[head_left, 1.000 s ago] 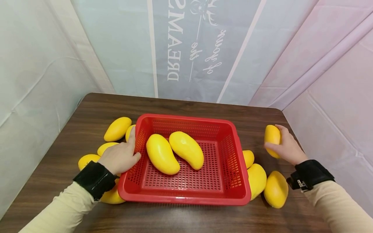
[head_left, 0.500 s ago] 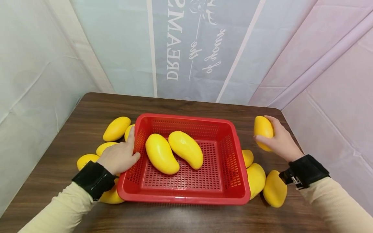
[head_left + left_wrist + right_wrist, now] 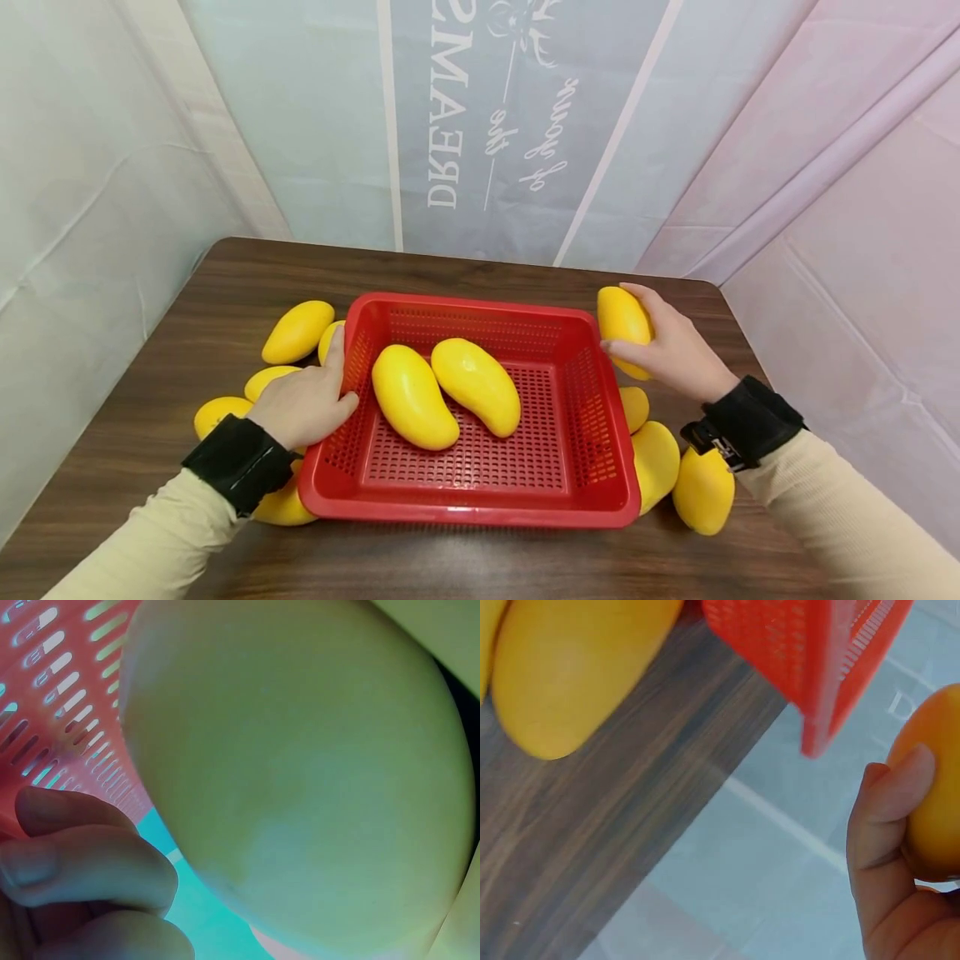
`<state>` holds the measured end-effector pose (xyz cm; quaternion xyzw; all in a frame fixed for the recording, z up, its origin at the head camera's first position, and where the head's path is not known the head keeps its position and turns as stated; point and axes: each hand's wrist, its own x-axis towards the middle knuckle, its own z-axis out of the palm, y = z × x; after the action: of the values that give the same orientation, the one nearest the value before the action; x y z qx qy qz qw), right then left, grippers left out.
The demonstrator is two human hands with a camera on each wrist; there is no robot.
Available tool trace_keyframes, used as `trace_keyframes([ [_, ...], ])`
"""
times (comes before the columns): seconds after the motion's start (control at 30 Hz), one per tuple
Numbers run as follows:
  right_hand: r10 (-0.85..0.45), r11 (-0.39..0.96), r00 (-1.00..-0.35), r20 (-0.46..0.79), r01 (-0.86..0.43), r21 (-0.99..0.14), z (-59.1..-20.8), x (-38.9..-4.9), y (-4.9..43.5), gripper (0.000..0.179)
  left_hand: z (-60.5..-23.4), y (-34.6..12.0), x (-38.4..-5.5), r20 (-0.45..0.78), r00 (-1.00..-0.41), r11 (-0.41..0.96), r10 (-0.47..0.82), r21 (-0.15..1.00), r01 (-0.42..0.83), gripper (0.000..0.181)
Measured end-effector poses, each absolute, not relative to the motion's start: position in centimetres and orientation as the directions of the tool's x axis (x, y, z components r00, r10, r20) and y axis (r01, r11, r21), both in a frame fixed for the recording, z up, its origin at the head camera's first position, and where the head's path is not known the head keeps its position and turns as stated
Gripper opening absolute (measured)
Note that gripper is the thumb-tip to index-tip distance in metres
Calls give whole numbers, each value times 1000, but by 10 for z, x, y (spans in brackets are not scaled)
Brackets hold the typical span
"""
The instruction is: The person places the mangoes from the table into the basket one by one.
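Observation:
A yellow mango (image 3: 624,323) is held between the thumb and fingers of my right hand (image 3: 678,346), at the far right corner of the red perforated basket (image 3: 465,515). In the right wrist view, my thumb presses the side of that mango (image 3: 939,802). My left hand (image 3: 307,404) grips the basket's left rim, with the thumb on the inside and curled fingers (image 3: 97,862) outside against the wall. Two mangoes lie in the basket, one at the left (image 3: 415,398) and another beside it (image 3: 476,386).
Several mangoes lie left of the basket, including one at the back (image 3: 298,332) and one partly under my wrist (image 3: 285,504). More lie along its right side, such as a large one (image 3: 656,467) and another below my right wrist (image 3: 703,492). The brown table (image 3: 480,562) meets hanging cloth (image 3: 330,167) behind.
My right hand has carried its mango left and away from me, from the table's right side to the basket's right rim. My left hand stays on the basket.

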<state>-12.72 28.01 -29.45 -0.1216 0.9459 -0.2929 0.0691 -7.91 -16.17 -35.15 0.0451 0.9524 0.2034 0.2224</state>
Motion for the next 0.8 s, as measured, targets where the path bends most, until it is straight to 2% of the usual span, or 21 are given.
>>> trace_keyframes([
  [0.53, -437, 831, -879, -191, -313, -460, -298, -138, 223, 83, -351, -161, -80, -412, -894, 910, 178, 415, -10, 98],
  [0.8, -478, 828, -836, -270, -326, -457, -300, -139, 204, 81, -352, -162, -80, -406, -897, 910, 178, 415, -8, 98],
])
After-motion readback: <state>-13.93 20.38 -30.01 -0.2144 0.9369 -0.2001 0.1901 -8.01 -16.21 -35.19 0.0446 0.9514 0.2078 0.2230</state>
